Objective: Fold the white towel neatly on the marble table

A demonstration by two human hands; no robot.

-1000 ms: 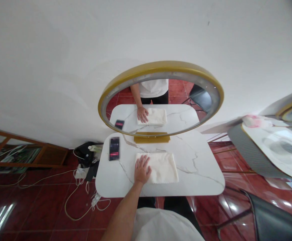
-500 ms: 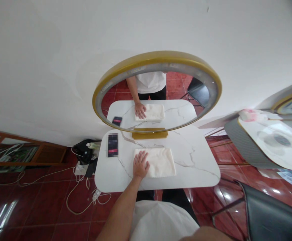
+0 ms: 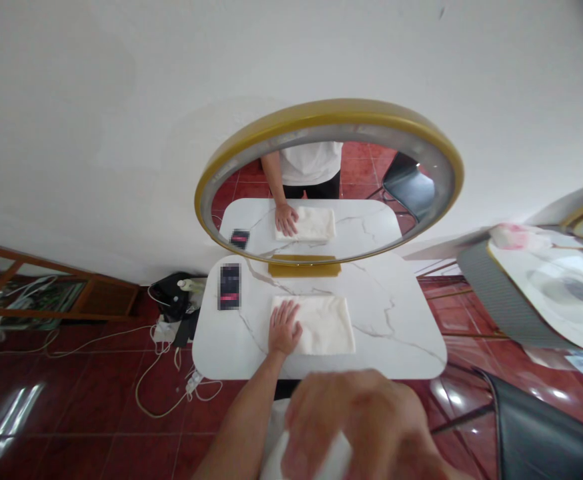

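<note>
A folded white towel (image 3: 325, 327) lies flat near the middle of the marble-patterned table (image 3: 401, 340). My left hand (image 3: 285, 328) rests palm down on its left part, fingers stretched out, holding nothing. Close to the camera, my right hand (image 3: 356, 417) is raised in front of my body, large and smeared by motion. Its fingers look bent, with a whitish patch between them; whether that is my shirt or a held thing cannot be made out. A phone (image 3: 230, 287) with a pixelated screen sits on the table's left side.
An oval gold-framed mirror (image 3: 329, 112) stands at the table's back against the wall. Cables and a power strip (image 3: 193, 382) are on the red floor at left. To the right are a black chair (image 3: 541, 423) and a second table (image 3: 526, 287) with a pink-and-white bundle (image 3: 514, 236).
My right hand has come up into view from the bottom edge. The left hand stays on the towel. The whole view has shifted slightly.
</note>
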